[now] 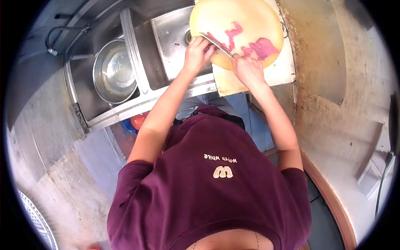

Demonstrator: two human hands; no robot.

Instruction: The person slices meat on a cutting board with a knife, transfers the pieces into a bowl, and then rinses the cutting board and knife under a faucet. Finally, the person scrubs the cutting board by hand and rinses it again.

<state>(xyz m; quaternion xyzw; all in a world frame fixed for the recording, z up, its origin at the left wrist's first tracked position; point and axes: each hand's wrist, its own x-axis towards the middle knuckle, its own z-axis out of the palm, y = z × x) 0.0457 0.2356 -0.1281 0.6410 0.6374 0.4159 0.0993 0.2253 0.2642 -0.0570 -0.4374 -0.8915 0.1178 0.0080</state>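
Note:
My right hand (248, 71) is wrapped round the handle of a knife (217, 43), whose blade slants up and left over a round yellow cutting board (212, 18). At the board's left edge, the fingers of my left hand (197, 55) are curled close to the blade, pinching a bit of dark red raw meat that they mostly hide. Thin strips of raw meat (233, 32) lie on the board beyond the knife. A larger piece of raw meat (266, 48) rests just above my right hand.
Left of the board is a steel double sink (160, 46). A round metal bowl (99, 79) of clear liquid sits in its left basin, near a faucet (51, 50). A stained wall (321, 54) stands close on the right. Below the sink, a red item (138, 121) is partly visible.

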